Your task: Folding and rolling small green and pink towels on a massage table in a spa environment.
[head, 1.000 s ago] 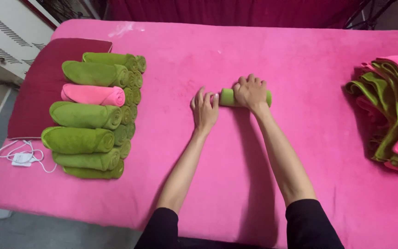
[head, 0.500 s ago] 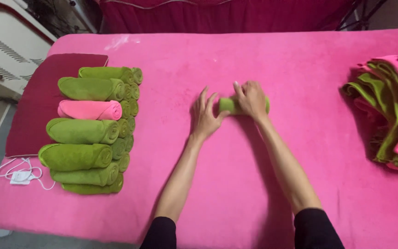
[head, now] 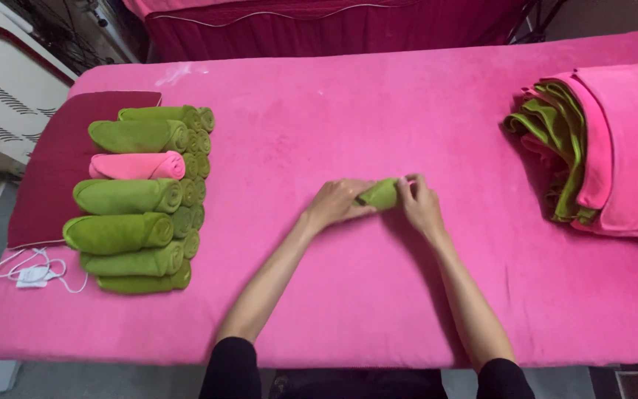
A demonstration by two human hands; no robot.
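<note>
A small green rolled towel [head: 380, 194] lies on the pink table cover [head: 378, 295], a little in front of the middle. My left hand [head: 339, 202] grips its left end with curled fingers. My right hand [head: 420, 202] holds its right end, fingers bent over the roll. Most of the roll is hidden between the two hands.
At the left stands a stack of rolled towels [head: 138, 196], mostly green with one pink roll [head: 138, 165], next to a dark red mat [head: 57, 159]. A pile of folded green and pink towels [head: 592, 144] lies at the right. A white cable [head: 31, 270] rests at the front left corner.
The roll has come nearer to me along the table. My left hand, flat beside it before, now closes on its left end. My right hand shifted from on top to its right end.
</note>
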